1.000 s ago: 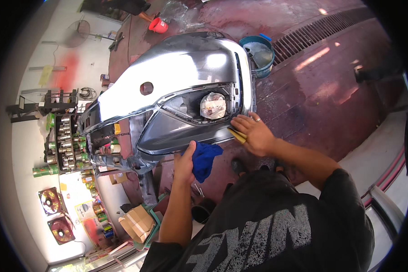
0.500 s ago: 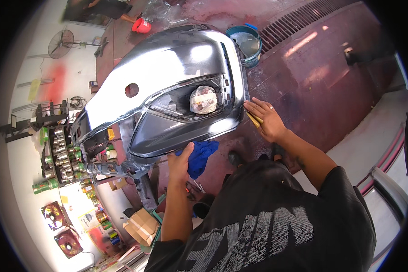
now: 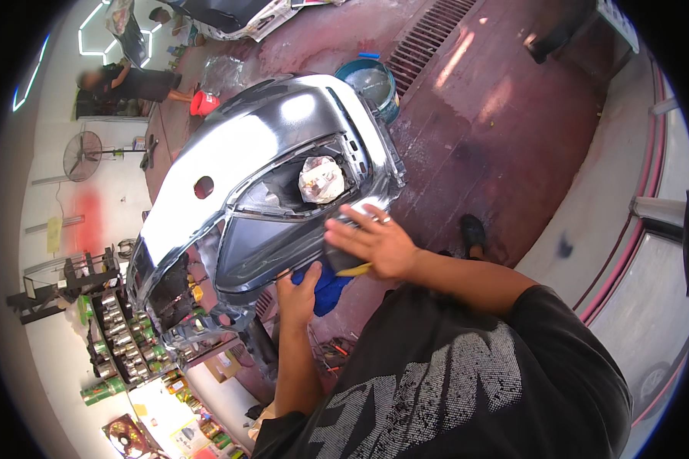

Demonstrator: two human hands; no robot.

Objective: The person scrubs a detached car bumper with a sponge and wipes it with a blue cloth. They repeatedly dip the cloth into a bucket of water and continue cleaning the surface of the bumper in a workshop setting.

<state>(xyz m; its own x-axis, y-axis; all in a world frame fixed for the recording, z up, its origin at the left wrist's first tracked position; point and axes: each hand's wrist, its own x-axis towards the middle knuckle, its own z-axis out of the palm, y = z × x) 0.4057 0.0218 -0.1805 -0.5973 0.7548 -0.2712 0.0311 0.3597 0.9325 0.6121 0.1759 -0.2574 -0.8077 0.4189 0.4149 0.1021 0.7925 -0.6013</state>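
A glossy grey car bumper [image 3: 222, 145] stands tilted in front of me, with a round hole and a recessed opening. Inside that opening sits a crumpled, whitish wrapped bundle [image 3: 321, 180]. My left hand [image 3: 298, 294] grips a blue cloth [image 3: 331, 291] at the bumper's lower edge, thumb up against the rim. My right hand [image 3: 375, 245] lies over the lower right of the bumper, fingers stretched out on a flat yellow-and-dark pad [image 3: 354, 270]. Most of the pad is hidden under the palm, and its exact kind cannot be made out.
Behind the bumper stand a teal bucket [image 3: 375, 88] of cloudy water and a red bucket [image 3: 204, 103]. A floor grate [image 3: 429, 38] runs past them. At the left are a fan [image 3: 82, 156] and a rack of cans [image 3: 122, 329]. A person [image 3: 122, 80] stands at the far left.
My right hand has moved left with the pad, from the bumper's right edge onto its lower face near my left hand. The blue cloth stays in my left hand. The view has shifted.
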